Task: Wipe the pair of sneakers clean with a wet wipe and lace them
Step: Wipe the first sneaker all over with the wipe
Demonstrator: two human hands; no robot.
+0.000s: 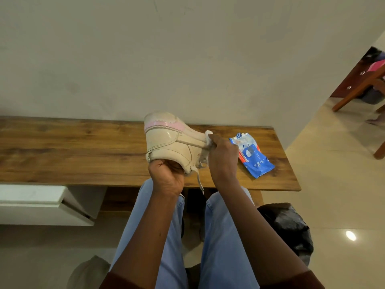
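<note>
The right hand [223, 157] covers the toe end of the sneaker [173, 142] at frame centre, and most of the white wipe [209, 135] is hidden under its fingers. The left hand [166, 176] blocks the shoe's opening. Print on the blue packet [253, 158] is too small to read. At the upper right edge, wooden furniture [358, 84] is cut off, and a black bag [289, 228] at lower right sits partly behind the forearm
</note>
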